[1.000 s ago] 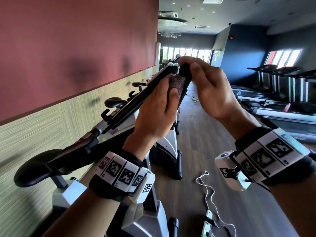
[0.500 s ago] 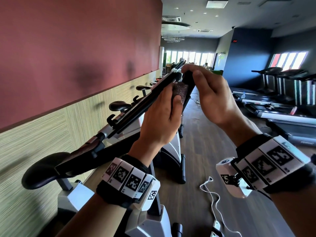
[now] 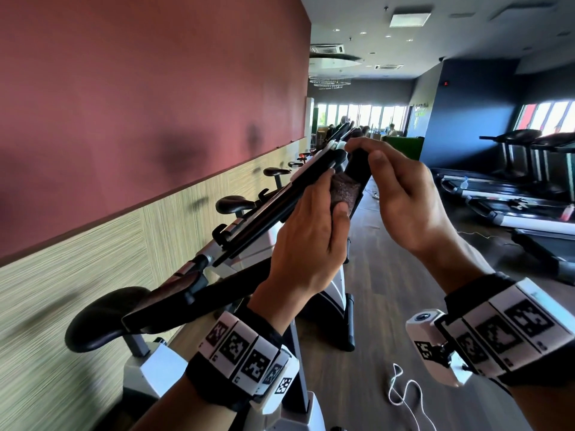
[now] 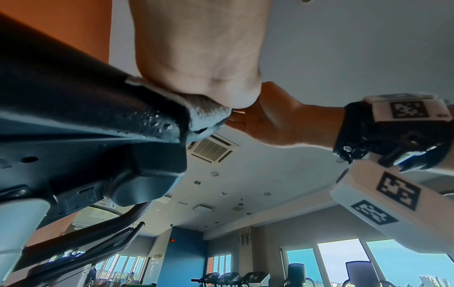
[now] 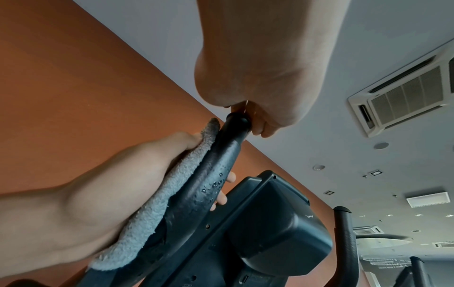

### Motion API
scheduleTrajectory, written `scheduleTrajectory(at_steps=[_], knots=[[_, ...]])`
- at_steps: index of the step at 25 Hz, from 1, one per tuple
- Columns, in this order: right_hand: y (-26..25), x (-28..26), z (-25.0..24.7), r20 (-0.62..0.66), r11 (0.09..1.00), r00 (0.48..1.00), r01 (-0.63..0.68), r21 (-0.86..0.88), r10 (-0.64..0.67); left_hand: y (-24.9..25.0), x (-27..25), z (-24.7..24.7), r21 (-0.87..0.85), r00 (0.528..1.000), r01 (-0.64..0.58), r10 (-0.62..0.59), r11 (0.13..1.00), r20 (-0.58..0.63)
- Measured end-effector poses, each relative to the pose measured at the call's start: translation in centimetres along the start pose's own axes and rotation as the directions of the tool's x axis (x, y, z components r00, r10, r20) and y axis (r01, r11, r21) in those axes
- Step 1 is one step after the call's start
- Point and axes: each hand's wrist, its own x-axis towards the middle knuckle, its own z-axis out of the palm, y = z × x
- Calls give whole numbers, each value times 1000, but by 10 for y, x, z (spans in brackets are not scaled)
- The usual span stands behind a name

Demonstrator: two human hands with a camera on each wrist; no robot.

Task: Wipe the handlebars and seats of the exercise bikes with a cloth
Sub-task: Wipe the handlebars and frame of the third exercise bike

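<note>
From the head view, the left hand (image 3: 306, 241) wraps the cloth (image 3: 344, 190) round the handlebar (image 3: 357, 172) while the right hand (image 3: 404, 194) pinches the bar's tip; the console (image 3: 280, 206) crowds alongside, likely blocking the stroke. The left wrist view shows droplets on the handlebar (image 4: 98, 104), so the cloth (image 4: 206, 114) could slip or smear. The right wrist view shows the cloth (image 5: 157, 194) bunched, risking missed patches.

1. The left hand (image 3: 306, 244), wrapped with the cloth (image 3: 344, 190) round the handlebar (image 3: 357, 169), has slid slightly toward 6 o'clock along the grip.
2. More bare grip now shows between the cloth and the right hand (image 3: 401, 194) at the tip.
</note>
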Motion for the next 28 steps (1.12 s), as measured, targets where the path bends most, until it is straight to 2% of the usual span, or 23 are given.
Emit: scheduleTrajectory(at_steps=[7, 12, 18, 23, 25, 28], knots=[[10, 0, 5, -17, 999, 1000, 21, 48, -21, -1, 14, 8, 22, 994, -100, 101, 995, -52], [14, -1, 4, -15, 997, 999, 39, 67, -38, 1, -4, 4, 123, 995, -77, 83, 989, -47], [19, 1, 6, -7, 982, 999, 33, 185, -32, 9, 24, 15, 130, 984, -134, 148, 982, -104], [20, 0, 7, -7, 982, 1000, 13, 186, -12, -1, -13, -1, 212, 999, -20, 28, 977, -36], [19, 0, 7, -3, 978, 1000, 15, 207, -15, 5, 3, 5, 219, 996, 7, 13, 976, -91], [18, 0, 6, 29, 954, 1000, -3, 300, -6, 16, 35, 20, 164, 984, -32, 59, 986, -165]])
